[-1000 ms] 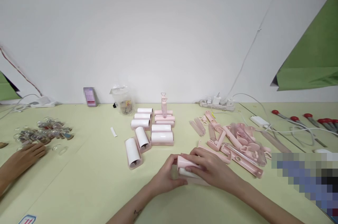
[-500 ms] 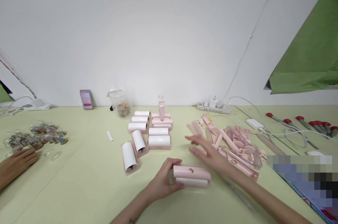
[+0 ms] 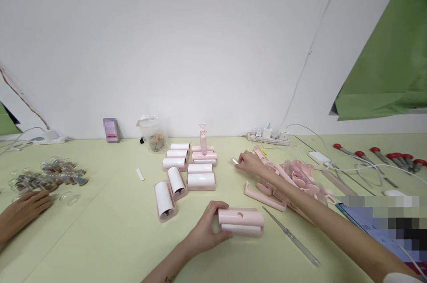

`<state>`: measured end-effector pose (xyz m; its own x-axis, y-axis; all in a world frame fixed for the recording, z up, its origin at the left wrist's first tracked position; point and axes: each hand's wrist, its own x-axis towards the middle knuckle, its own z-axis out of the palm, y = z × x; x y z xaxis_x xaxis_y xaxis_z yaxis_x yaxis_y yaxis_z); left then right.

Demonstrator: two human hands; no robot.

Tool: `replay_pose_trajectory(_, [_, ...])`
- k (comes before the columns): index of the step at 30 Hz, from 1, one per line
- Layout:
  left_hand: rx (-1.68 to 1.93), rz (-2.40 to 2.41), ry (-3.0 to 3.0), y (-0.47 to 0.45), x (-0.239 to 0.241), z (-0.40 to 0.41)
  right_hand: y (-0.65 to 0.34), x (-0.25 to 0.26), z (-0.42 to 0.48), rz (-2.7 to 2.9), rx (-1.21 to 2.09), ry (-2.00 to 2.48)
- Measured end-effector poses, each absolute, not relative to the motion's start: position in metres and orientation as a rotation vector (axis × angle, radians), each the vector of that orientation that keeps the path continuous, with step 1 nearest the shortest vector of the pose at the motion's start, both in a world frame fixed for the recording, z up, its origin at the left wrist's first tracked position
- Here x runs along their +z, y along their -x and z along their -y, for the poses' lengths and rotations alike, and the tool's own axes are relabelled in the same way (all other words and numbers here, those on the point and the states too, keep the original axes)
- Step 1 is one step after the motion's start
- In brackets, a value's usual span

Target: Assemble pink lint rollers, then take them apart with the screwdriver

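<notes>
My left hand grips the left end of a pink lint roller head, a pink cover with a hole above a white roll. At the far edge of a heap of pink plastic parts, my right hand is closed on a clear tubular piece, whose end pokes out past the fingers. Several white-rolled lint roller heads lie in rows in the middle, some turned at an angle. Two pink handles with heart-shaped loops stand upright behind them. A slim pointed tool lies beneath my right forearm.
Another person's hand rests by small clear domes at left. A plastic bag with a cup and a power strip are near the wall. Red-ended tools, cables and a blurred-out screen occupy the right.
My right hand has moved farther back and closed on the clear piece. A pink part at the heap's near edge has shifted left. My left hand holds the roller head in place.
</notes>
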<state>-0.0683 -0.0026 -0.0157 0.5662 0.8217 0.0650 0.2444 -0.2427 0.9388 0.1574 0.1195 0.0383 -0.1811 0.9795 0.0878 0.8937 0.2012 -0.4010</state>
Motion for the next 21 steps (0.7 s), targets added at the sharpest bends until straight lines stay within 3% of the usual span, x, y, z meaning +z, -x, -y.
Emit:
replay_pose_trajectory(9, [0.72, -0.865, -1.694, 0.067, -0.026, 0.0, -0.164, 0.111, -0.038, 2.555, 0.793, 1.311])
replay_pose_trajectory(16, [0.683, -0.879, -1.743, 0.069, -0.019, 0.002, -0.144, 0.122, -0.007, 3.013, 0.268, 1.324])
replay_pose_trajectory(21, [0.679, -0.903, -1.739, 0.068, -0.015, 0.003, -0.123, 0.13, -0.007, 3.129, 0.101, 1.309])
